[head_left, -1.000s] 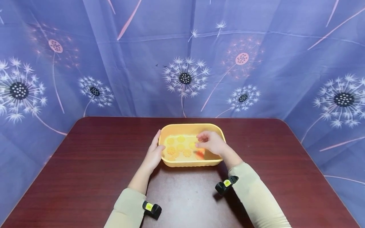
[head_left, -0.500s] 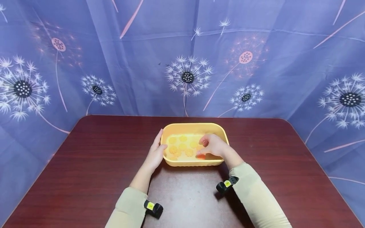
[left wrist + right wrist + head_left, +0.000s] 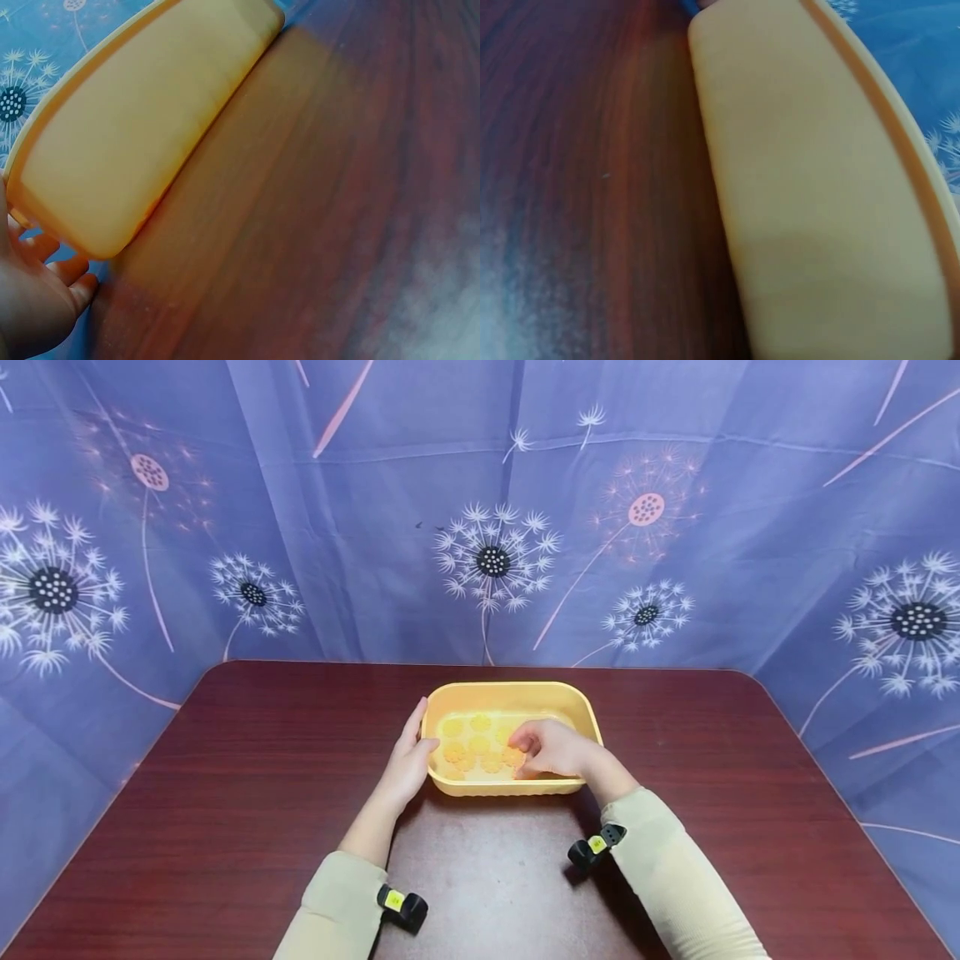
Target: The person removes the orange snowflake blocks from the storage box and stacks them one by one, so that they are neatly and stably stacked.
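Observation:
In the head view a yellow plastic tub (image 3: pixel 480 788) stands on the table. My left hand (image 3: pixel 407 767) grips its left end, thumb over the rim and fingers along the outer wall. The left wrist view shows those fingers at the tub's corner. Small yellow-orange flower-shaped pieces (image 3: pixel 478 744) lie spread on the tub's floor. My right hand (image 3: pixel 557 750) reaches in over the right side, its thumb and fingertips around an orange flower-shaped piece (image 3: pixel 513 757). Whatever lies beneath the right palm is hidden. In the right wrist view, only the tub's outer wall (image 3: pixel 810 172) and the table show.
The dark reddish-brown table (image 3: pixel 285 760) extends on both sides of the tub, with a glossy patch in front. Behind and beside it hangs a blue curtain (image 3: pixel 375 527) with dandelion prints. Both wrists carry black strapped-on cameras (image 3: pixel 403 908).
Inside the tub, my right hand has dipped lower and slightly left, and an orange piece has come left with its fingertips. My left hand keeps its grip on the tub.

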### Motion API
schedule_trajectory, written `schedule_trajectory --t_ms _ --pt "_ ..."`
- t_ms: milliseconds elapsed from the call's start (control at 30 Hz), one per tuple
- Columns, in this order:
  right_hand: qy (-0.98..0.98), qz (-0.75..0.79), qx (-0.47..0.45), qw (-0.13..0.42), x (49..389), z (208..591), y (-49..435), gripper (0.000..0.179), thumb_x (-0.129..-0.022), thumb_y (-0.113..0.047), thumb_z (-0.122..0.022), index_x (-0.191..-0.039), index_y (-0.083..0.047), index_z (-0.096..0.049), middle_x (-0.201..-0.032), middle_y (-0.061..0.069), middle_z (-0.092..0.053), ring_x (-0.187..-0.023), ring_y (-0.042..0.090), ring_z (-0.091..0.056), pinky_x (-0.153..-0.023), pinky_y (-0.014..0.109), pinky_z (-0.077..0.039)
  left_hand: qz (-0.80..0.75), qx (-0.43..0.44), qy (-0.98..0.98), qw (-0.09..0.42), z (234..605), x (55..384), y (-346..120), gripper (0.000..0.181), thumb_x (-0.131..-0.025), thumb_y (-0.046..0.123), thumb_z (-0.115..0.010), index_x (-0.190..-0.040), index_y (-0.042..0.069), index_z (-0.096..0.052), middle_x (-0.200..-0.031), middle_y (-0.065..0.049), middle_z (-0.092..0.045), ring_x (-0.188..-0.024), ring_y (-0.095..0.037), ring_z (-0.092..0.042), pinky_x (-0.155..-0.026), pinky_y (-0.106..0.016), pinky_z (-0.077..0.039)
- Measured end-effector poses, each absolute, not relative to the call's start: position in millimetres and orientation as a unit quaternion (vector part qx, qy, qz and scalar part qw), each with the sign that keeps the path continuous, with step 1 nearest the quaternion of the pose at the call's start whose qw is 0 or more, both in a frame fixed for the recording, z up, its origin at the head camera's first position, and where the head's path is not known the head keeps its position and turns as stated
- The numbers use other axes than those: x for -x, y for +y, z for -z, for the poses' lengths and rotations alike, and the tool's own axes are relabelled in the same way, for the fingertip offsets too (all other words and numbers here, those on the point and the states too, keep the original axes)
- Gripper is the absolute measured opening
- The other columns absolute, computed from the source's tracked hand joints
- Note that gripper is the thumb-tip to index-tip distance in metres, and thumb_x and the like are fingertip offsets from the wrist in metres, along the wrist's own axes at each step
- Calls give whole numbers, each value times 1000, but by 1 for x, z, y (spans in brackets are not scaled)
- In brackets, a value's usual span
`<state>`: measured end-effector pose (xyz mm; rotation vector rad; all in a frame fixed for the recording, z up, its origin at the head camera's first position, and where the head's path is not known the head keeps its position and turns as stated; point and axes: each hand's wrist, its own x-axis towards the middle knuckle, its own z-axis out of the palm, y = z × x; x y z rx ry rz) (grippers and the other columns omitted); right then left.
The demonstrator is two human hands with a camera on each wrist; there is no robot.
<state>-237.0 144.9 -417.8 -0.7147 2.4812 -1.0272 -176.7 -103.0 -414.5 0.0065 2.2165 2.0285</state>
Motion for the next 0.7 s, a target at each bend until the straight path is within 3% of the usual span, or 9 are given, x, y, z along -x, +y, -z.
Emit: schedule_trajectory --t_ms 267,467,700 --pt "917 288 244 125 236 417 138 37 -70 -17 -81 -98 -4 -61 -78 3 -59 -75 14 -53 -74 28 -46 -677 -9 735 44 445 192 -106 69 -93 5 -39 -153 24 -12 -159 -1 -12 -139 -26 -29 -109 -45 -34" --pt "937 259 219 86 237 417 136 35 -75 -26 -78 -95 -4 -59 -71 2 -58 -74 16 -56 -74 30 -47 -681 -6 732 38 445 193 -106 70 -92 2 -39 -153 19 -12 -159 -4 -13 -139 -26 -29 -109 -45 -34" --pt "925 291 217 110 234 418 140 37 -64 -26 -85 -82 -7 -60 -71 0 -56 -69 12 -50 -67 25 -43 -680 -4 732 41 447 193 -104 69 -92 3 -39 -153 21 -12 -159 -4 -14 -140 -25 -28 -111 -44 -32"
